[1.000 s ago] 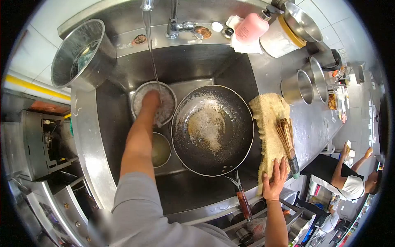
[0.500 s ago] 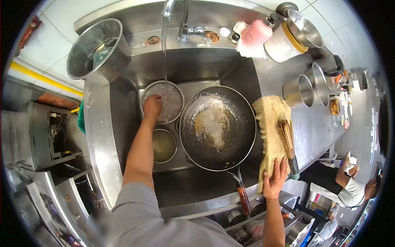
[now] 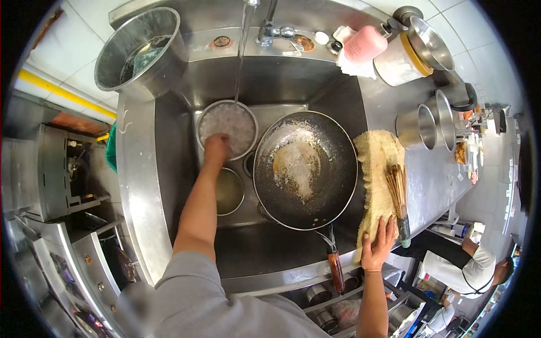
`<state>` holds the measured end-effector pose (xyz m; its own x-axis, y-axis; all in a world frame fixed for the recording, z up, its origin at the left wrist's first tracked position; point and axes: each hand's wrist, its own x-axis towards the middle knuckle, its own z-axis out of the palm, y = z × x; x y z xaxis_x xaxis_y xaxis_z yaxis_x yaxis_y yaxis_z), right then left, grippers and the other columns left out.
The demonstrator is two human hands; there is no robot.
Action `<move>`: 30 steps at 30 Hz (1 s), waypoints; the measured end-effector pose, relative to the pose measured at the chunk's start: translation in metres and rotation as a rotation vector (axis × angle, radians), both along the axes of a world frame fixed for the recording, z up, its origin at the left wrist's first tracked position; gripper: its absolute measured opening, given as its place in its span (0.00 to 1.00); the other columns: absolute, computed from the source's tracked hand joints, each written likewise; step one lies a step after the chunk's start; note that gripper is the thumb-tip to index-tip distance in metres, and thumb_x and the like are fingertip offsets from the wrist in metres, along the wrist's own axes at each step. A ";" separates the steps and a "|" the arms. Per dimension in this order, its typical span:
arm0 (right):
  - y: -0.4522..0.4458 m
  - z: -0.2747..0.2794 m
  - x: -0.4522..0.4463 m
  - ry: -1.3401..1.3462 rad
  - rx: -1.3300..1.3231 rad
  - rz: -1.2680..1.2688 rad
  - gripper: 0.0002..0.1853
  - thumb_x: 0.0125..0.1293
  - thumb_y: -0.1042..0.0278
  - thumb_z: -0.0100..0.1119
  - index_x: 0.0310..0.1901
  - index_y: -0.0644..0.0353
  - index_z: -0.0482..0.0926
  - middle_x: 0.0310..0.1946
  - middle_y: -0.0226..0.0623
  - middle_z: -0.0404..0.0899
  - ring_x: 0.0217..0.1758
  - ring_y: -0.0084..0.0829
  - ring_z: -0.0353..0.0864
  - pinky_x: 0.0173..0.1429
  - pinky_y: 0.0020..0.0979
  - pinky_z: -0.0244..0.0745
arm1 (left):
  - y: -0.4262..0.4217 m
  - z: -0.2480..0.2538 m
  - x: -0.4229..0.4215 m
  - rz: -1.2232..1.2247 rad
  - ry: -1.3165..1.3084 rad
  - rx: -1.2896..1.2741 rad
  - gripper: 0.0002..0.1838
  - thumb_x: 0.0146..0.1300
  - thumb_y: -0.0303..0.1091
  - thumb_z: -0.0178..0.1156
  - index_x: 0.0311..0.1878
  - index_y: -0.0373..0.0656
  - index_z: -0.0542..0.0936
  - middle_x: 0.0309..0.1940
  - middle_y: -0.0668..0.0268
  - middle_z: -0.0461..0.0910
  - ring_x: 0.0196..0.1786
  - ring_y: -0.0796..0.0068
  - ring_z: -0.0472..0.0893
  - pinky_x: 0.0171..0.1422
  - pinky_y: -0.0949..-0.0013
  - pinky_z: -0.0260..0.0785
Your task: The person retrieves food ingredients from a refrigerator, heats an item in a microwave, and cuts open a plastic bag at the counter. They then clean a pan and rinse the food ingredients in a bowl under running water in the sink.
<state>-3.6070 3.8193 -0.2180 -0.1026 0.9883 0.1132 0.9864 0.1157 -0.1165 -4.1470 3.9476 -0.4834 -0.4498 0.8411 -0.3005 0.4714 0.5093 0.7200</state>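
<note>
My left hand (image 3: pixel 217 149) is at the near side of a round metal bowl (image 3: pixel 255 128) under the running tap; its fingertips dip into the cloudy, bubbly water and are hidden. Beside the bowl, a dark wok (image 3: pixel 332 188) with a wooden handle (image 3: pixel 334 269) rests in the sink, a whitish residue at its middle. A smaller bowl of murky liquid (image 3: pixel 228 191) sits nearer. My right hand (image 3: pixel 378 248) lies spread on a yellowish cloth (image 3: pixel 373 180) at the sink's right edge. A bamboo brush (image 3: pixel 398 194) lies on that cloth.
A large metal pot (image 3: pixel 138 53) stands at the back left. Behind the sink is a tap (image 3: pixel 270 34). A pink pump bottle (image 3: pixel 364 44), a white tub (image 3: pixel 397 61) and metal pots (image 3: pixel 416 128) stand at the right. Another person (image 3: pixel 465 269) is at the far right.
My left hand has moved within the bowl, rising partly out of the water and then dipping its fingers in again. The camera view has shifted. My right hand has stayed on the cloth.
</note>
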 end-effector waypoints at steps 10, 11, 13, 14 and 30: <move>0.001 -0.001 0.002 -0.021 0.015 0.028 0.35 0.70 0.49 0.61 0.74 0.56 0.71 0.80 0.54 0.59 0.81 0.60 0.57 0.82 0.56 0.49 | 0.057 -0.072 -0.021 0.209 -0.062 -0.206 0.48 0.52 0.38 0.79 0.74 0.35 0.66 0.65 0.42 0.77 0.69 0.48 0.77 0.71 0.51 0.72; 0.002 0.000 0.000 -0.011 0.010 0.023 0.35 0.69 0.49 0.61 0.74 0.56 0.71 0.79 0.54 0.59 0.80 0.61 0.57 0.82 0.56 0.49 | 0.061 -0.075 -0.039 0.220 -0.517 -0.242 0.51 0.49 0.40 0.80 0.74 0.35 0.66 0.66 0.44 0.77 0.68 0.49 0.77 0.71 0.51 0.72; 0.002 0.002 -0.002 -0.006 0.000 0.014 0.36 0.69 0.48 0.61 0.74 0.56 0.71 0.78 0.55 0.61 0.80 0.61 0.57 0.82 0.56 0.49 | 0.062 -0.058 -0.042 0.222 -0.973 -0.276 0.53 0.46 0.42 0.82 0.75 0.36 0.66 0.66 0.46 0.77 0.67 0.51 0.78 0.71 0.51 0.72; 0.002 0.002 -0.002 -0.006 0.000 0.012 0.36 0.69 0.48 0.61 0.74 0.56 0.71 0.78 0.55 0.61 0.80 0.61 0.57 0.82 0.56 0.49 | 0.056 -0.017 -0.036 0.179 -0.943 -0.233 0.53 0.45 0.42 0.81 0.74 0.35 0.67 0.66 0.46 0.78 0.66 0.51 0.79 0.70 0.52 0.73; 0.003 0.000 0.001 -0.016 -0.006 0.008 0.36 0.69 0.46 0.60 0.74 0.58 0.71 0.79 0.55 0.61 0.80 0.61 0.58 0.82 0.56 0.49 | 0.096 0.019 0.016 -0.234 0.494 -0.115 0.37 0.57 0.47 0.73 0.69 0.43 0.76 0.64 0.47 0.80 0.73 0.47 0.73 0.81 0.46 0.57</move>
<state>-3.6059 3.8220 -0.2182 -0.1119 0.9880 0.1061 0.9872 0.1227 -0.1016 -4.1315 4.0437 -0.4648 -0.3657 0.9096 -0.1973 0.8488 0.4129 0.3303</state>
